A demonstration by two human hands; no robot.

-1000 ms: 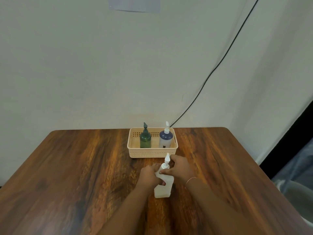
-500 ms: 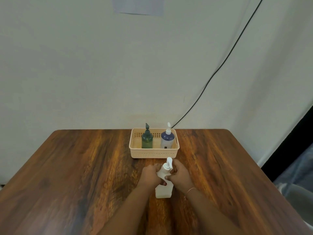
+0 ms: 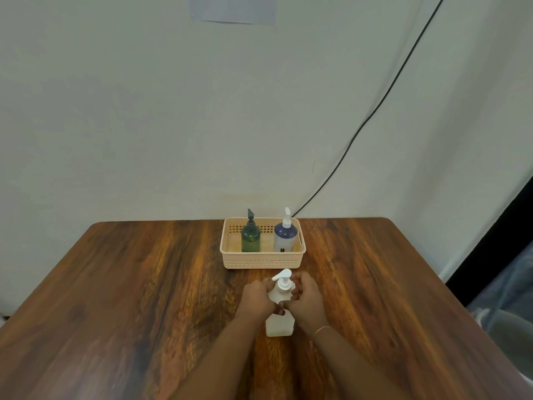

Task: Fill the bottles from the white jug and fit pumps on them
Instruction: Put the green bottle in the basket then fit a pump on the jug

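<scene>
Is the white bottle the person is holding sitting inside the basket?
No, the white bottle stands on the table in front of the basket, gripped by the left hand and right hand.

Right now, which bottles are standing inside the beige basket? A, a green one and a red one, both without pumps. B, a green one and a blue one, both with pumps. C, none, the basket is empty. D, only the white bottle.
B: the beige basket holds the green pump bottle on the left and the blue bottle with a white pump on the right, while the white bottle stands outside it between both hands.
</scene>
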